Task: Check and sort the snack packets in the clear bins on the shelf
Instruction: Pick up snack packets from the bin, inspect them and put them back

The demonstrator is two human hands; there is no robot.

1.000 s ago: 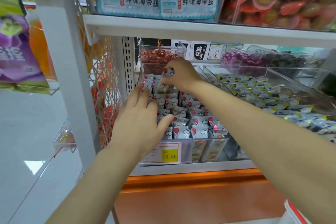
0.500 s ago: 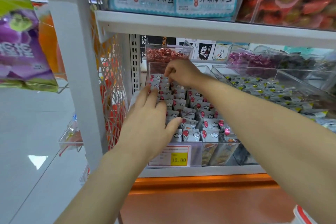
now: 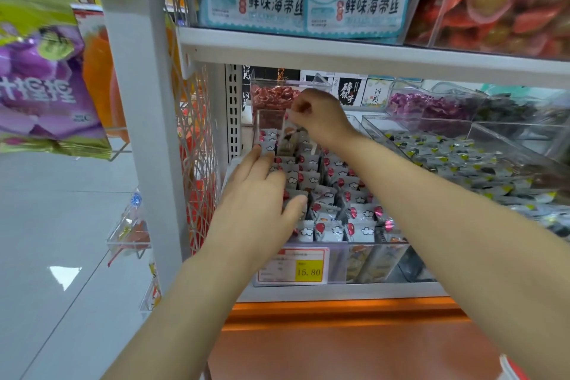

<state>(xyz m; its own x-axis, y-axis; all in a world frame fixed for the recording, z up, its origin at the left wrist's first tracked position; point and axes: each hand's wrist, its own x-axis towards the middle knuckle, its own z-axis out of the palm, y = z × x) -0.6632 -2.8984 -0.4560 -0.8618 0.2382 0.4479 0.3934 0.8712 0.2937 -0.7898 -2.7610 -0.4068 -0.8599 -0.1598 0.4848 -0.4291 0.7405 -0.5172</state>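
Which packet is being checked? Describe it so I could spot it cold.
Find the clear plastic bin behind the yellow 15.80 price tag. At its back end, the right hand pinches one small white snack packet. It alone stands lifted above the packed rows.

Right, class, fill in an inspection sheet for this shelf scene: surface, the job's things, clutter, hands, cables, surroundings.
Surface: white shelf with an orange panel below it.
Job's things: clear bin packed with white-and-red packets; right bin holds grey packets.
Clutter: nothing seen; a price tag sits on the bin front.
Hands: left hand lies flat on the packets; right hand pinches a lifted packet at the bin's back.
Cables: nothing seen.
Surroundings: red sweets and purple sweets in rear bins; blue bags on the shelf above; purple bags hanging left; floor.
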